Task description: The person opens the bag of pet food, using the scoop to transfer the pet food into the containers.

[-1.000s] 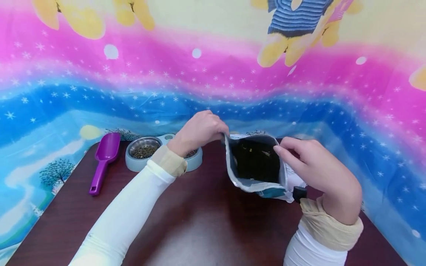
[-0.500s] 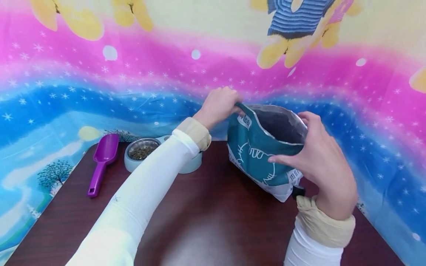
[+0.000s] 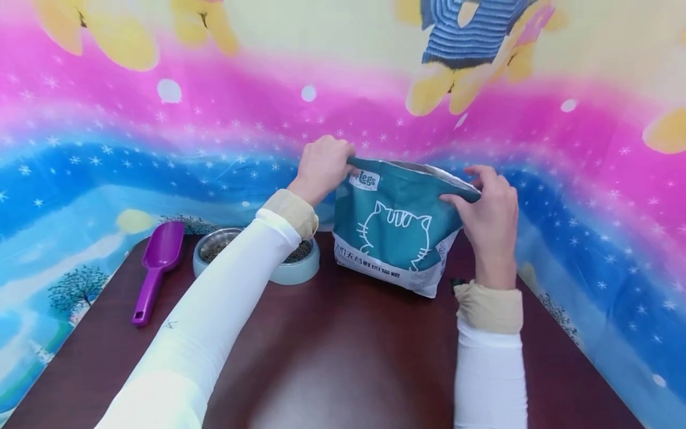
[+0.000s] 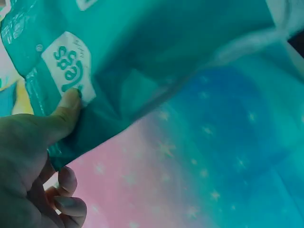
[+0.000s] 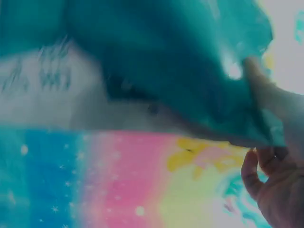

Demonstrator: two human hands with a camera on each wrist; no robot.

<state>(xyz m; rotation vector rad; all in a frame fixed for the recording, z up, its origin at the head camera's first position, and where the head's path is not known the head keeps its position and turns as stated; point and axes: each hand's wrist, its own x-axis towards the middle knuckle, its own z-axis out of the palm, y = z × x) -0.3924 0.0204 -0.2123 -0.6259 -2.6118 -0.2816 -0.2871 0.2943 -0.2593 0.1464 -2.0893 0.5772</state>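
A teal and white cat food bag (image 3: 396, 220) with a white cat outline stands upright near the back of the table. Its silvery mouth is narrowed to a slit, and the contents are hidden. My left hand (image 3: 326, 167) pinches the top left corner, thumb on the front by the printed label (image 4: 71, 66). At the top right corner, my right hand (image 3: 490, 217) grips the rim between thumb and fingers. In the right wrist view the bag (image 5: 171, 52) is blurred, with the thumb pressed to its front.
Left of the bag, a pale blue double bowl (image 3: 295, 273) holding brown kibble is partly hidden behind my left sleeve. A purple scoop (image 3: 158, 262) lies at the table's (image 3: 343, 357) left edge. A colourful printed cloth (image 3: 268, 113) hangs behind and at both sides.
The bag has turned from mouth facing me to upright with its front showing. Its mouth has narrowed. My right hand has moved up and left to the top right corner.
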